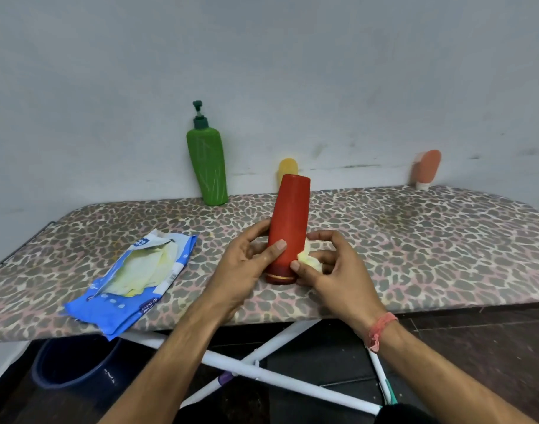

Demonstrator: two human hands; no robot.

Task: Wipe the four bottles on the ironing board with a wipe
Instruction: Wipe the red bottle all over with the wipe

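Both hands work the red bottle (288,228): left hand (246,264) grips it, right hand (326,267) pinches the wipe (309,258); we should rotate steadily, covering its cap.

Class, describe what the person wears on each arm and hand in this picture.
Both forearms are bare, with no sleeves in view. The left hand wears nothing: no ring, watch or glove. The right hand is also bare, but its wrist carries a pinkish-red thread band.
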